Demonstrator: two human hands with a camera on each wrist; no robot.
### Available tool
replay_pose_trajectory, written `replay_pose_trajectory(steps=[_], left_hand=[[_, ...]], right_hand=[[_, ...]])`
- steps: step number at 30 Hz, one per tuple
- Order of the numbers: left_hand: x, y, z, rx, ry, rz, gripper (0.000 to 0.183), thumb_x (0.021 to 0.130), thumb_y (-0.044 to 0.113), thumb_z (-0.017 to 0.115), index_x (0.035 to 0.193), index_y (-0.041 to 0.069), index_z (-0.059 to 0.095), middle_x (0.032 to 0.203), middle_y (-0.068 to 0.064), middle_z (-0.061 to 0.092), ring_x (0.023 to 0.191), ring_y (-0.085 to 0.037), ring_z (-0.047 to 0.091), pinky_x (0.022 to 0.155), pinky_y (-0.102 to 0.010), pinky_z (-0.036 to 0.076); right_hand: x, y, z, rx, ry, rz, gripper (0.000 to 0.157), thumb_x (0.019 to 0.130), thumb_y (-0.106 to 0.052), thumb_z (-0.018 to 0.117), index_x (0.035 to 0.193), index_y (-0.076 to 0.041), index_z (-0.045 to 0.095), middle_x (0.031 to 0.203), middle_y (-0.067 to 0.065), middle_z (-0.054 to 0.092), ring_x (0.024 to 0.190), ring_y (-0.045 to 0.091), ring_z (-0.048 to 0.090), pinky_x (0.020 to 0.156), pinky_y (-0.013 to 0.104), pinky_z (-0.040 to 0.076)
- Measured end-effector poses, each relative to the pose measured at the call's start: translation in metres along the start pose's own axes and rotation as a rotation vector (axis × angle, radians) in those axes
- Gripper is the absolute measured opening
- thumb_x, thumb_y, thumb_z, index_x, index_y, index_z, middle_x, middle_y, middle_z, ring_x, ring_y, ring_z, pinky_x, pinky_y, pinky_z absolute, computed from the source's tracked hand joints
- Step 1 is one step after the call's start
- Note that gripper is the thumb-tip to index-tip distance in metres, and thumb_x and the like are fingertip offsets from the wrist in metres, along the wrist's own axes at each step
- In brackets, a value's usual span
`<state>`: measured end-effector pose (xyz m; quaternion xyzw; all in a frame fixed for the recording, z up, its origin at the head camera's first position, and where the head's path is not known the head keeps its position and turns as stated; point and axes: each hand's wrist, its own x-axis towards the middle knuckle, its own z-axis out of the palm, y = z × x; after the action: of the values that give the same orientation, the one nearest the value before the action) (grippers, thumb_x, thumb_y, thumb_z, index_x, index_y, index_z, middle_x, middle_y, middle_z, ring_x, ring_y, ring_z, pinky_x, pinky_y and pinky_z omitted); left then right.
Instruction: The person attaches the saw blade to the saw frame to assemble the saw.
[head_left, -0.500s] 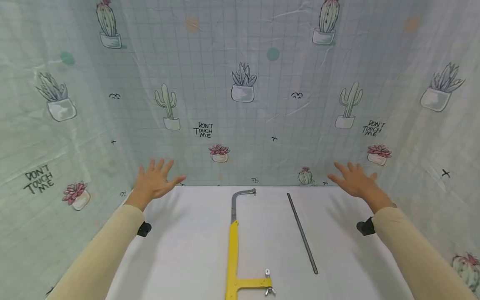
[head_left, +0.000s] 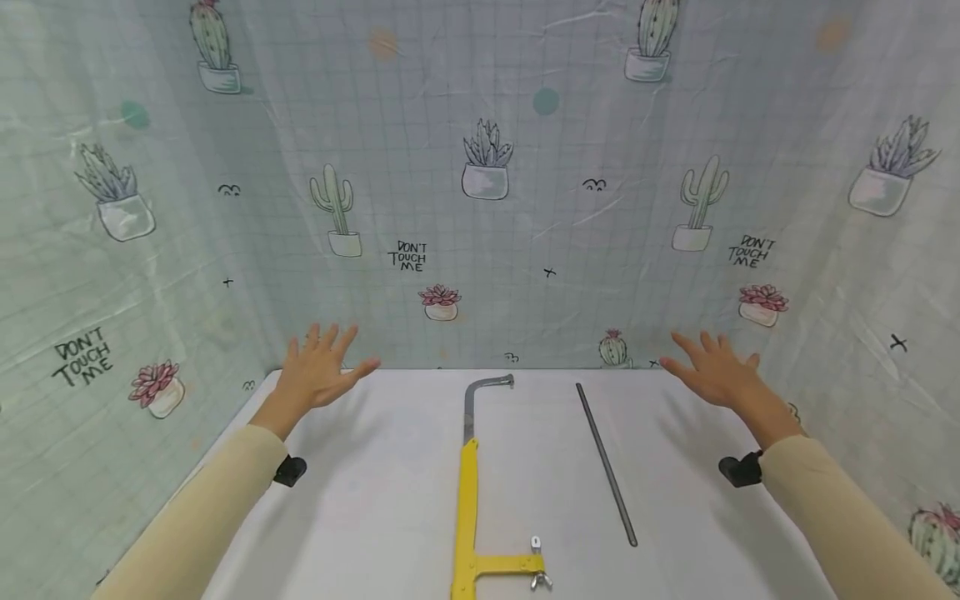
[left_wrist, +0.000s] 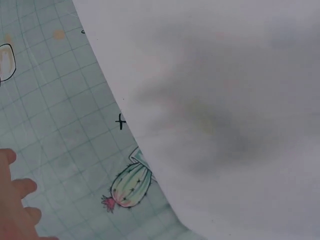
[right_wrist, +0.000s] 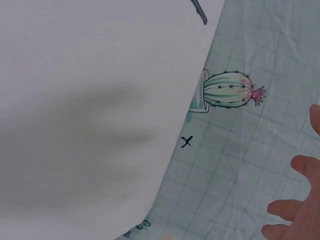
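Fingers [head_left: 347,341] spread on our left hand [head_left: 311,381] and right hand [head_left: 716,372], nothing held. Inward and back toward us on the counter [head_left: 375,508]: yellow saw frame [head_left: 467,500], long axis fore-and-aft; thin dark rod [head_left: 607,465], slanted, nearer the right hand.

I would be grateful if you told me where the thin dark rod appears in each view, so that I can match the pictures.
Head: the thin dark rod lies slanted, right of the yellow saw frame.
Left wrist: not in it.
Right wrist: only one end shows, at the top edge, right of centre.
Shared landmark: the edge of the white table against the cactus-print cloth.
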<state>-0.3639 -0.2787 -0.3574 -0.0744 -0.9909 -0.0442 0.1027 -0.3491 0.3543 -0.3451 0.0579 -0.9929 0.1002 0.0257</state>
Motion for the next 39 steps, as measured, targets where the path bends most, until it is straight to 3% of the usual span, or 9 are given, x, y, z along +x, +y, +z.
replay_pose_trajectory(steps=[5,12,17,22,27,32,39], left_hand=[[-0.018,-0.007,0.004,0.017,0.013,-0.010,0.098,0.094,0.083,0.033,0.165,0.016,0.023,0.168,-0.027,0.023,0.155,-0.055,0.011,0.117,-0.079,0.006],[-0.039,-0.011,0.014,-0.040,0.005,-0.043,0.100,0.094,0.083,0.035,0.165,0.015,0.021,0.170,-0.027,0.016,0.155,-0.057,0.005,0.116,-0.080,0.001],[-0.055,-0.011,0.025,-0.049,0.039,-0.040,0.098,0.094,0.082,0.038,0.165,0.016,0.024,0.169,-0.027,0.020,0.155,-0.057,0.007,0.116,-0.080,0.001],[-0.067,-0.007,0.024,-0.073,0.071,-0.040,0.097,0.094,0.081,0.039,0.165,0.017,0.024,0.168,-0.027,0.023,0.155,-0.057,0.007,0.115,-0.080,0.002],[-0.081,0.002,0.026,-0.097,0.085,-0.059,0.096,0.094,0.080,0.041,0.165,0.017,0.024,0.168,-0.025,0.024,0.155,-0.056,0.009,0.115,-0.081,0.005],[-0.092,0.017,0.030,-0.136,0.066,-0.065,0.095,0.094,0.080,0.041,0.165,0.019,0.023,0.169,-0.024,0.024,0.154,-0.056,0.013,0.114,-0.082,0.009],[-0.104,0.043,0.037,-0.213,0.102,-0.031,0.090,0.097,0.075,0.045,0.163,0.017,0.030,0.164,-0.023,0.036,0.150,-0.053,0.031,0.108,-0.078,0.032]], right_hand=[[-0.009,-0.004,0.004,0.003,0.013,-0.007,0.087,0.102,-0.070,0.034,0.164,-0.010,0.020,0.161,0.044,0.009,0.147,0.067,0.004,0.101,0.092,0.001],[-0.027,-0.006,0.018,0.008,0.042,-0.017,0.084,0.103,-0.067,0.038,0.161,-0.008,0.026,0.159,0.046,0.013,0.146,0.068,0.010,0.101,0.092,0.008],[-0.039,-0.009,0.033,-0.008,0.041,-0.015,0.082,0.103,-0.068,0.037,0.160,-0.010,0.028,0.159,0.046,0.014,0.145,0.068,0.010,0.101,0.092,0.007],[-0.044,-0.017,0.043,0.029,0.080,-0.026,0.079,0.105,-0.064,0.038,0.160,-0.008,0.029,0.159,0.045,0.016,0.146,0.067,0.012,0.100,0.092,0.007],[-0.058,-0.037,0.052,0.045,0.119,-0.052,0.073,0.106,-0.056,0.044,0.155,-0.001,0.037,0.157,0.042,0.029,0.143,0.062,0.028,0.102,0.086,0.024],[-0.074,-0.053,0.061,0.089,0.113,-0.057,0.069,0.105,-0.053,0.050,0.152,-0.002,0.042,0.150,0.036,0.043,0.130,0.056,0.049,0.089,0.074,0.046],[-0.082,-0.074,0.074,0.264,0.042,-0.046,0.062,0.102,-0.043,0.061,0.144,0.001,0.049,0.132,0.030,0.062,0.111,0.043,0.067,0.080,0.055,0.057]])
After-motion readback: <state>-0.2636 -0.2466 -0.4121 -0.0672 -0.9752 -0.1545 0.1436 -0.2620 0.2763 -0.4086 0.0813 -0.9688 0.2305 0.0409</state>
